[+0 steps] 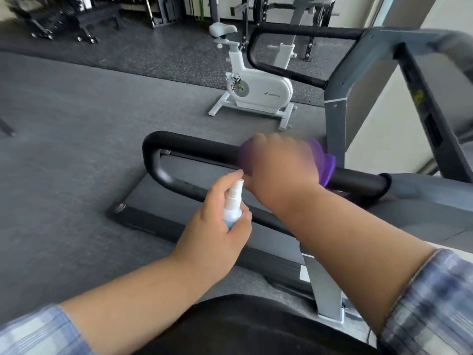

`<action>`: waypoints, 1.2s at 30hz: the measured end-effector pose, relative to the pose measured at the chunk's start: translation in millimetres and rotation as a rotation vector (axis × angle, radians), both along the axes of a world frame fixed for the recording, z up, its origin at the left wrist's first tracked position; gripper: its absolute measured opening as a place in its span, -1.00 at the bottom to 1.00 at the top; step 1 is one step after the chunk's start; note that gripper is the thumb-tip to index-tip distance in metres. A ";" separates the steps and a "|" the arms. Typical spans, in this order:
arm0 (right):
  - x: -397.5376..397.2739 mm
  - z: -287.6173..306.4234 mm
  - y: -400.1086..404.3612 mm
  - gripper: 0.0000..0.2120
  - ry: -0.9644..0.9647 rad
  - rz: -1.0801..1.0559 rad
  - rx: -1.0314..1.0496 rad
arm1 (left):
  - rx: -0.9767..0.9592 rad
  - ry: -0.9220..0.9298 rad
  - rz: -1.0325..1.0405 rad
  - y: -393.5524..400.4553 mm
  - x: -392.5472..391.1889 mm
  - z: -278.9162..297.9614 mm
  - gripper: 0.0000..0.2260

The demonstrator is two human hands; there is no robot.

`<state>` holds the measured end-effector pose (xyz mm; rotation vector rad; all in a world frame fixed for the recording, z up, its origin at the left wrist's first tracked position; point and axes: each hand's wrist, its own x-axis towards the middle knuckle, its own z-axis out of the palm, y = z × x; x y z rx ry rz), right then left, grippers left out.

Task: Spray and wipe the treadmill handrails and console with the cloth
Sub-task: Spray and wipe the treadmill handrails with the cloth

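The near black handrail (194, 147) of the treadmill runs across the middle of the view. My right hand (279, 165) grips a purple cloth (323, 160) wrapped over this rail, fingers curled around cloth and rail; the hand is motion-blurred. My left hand (217, 216) holds a small white spray bottle (233, 201) upright just below the rail, its nozzle close to my right wrist. The far handrail (302, 32) loops at the upper right. The console is out of view.
The treadmill deck (158, 221) lies below the rail, with grey uprights (335, 116) at right. A white exercise bike (256, 85) stands on the grey floor beyond. Weight racks and benches (71, 19) line the far wall.
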<state>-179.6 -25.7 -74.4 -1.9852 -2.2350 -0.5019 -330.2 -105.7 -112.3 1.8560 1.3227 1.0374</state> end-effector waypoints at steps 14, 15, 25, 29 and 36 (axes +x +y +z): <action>-9.6 12.4 29.9 -0.19 -0.046 0.113 -0.208 | -0.039 -0.079 -0.045 37.2 -75.8 -3.4 -0.47; -16.6 13.6 33.7 -0.19 -0.048 0.104 -0.218 | -0.037 -0.080 -0.041 42.7 -85.4 -3.3 -0.47; -157.0 12.0 82.2 -0.41 -0.079 0.131 -0.192 | 0.039 -0.105 -0.169 94.8 -163.0 2.3 -0.48; -201.9 10.5 100.7 -0.53 -0.207 0.156 -0.210 | 0.025 -0.124 -0.214 108.3 -195.1 -6.4 -0.48; -230.9 13.2 119.7 -0.52 -0.265 0.208 -0.372 | 0.079 -0.206 -0.230 120.5 -224.9 -9.7 -0.46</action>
